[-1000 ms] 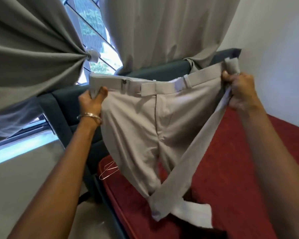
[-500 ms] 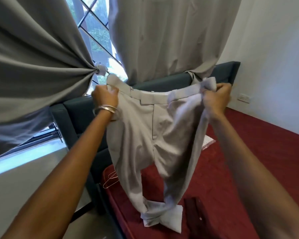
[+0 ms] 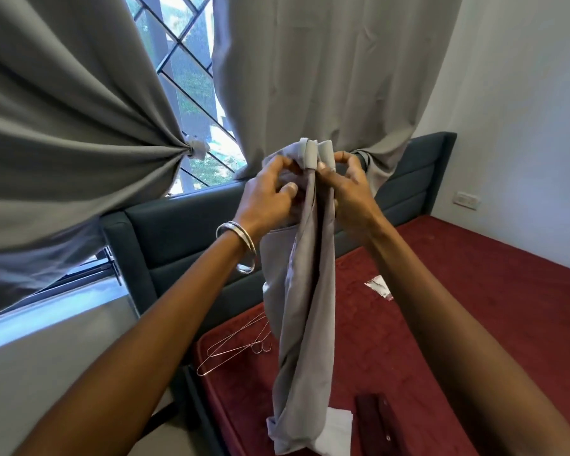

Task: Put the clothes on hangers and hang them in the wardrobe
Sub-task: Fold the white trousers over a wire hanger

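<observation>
A pair of light grey trousers (image 3: pixel 305 311) hangs folded lengthwise in front of me, above the bed. Both hands meet at the bunched waistband. My left hand (image 3: pixel 270 195) grips the left side of the waistband, and my right hand (image 3: pixel 349 189) pinches the right side against it. The legs drop straight down, and their cuffs reach the red bed cover near a white cloth. Several thin wire hangers (image 3: pixel 234 347) lie on the bed's left corner, partly behind the trousers. No wardrobe is in view.
The bed has a red cover (image 3: pixel 458 291) and a dark teal headboard (image 3: pixel 185 235). A dark maroon garment (image 3: pixel 374 422) and a white cloth (image 3: pixel 338 429) lie near the front edge, a small packet (image 3: pixel 379 286) farther back. Grey curtains (image 3: pixel 63 126) frame a barred window; a white wall stands right.
The hands have come together, folding the waistband in half from its earlier spread-out width. The trousers now hang as one narrow strip. The view has shifted upward.
</observation>
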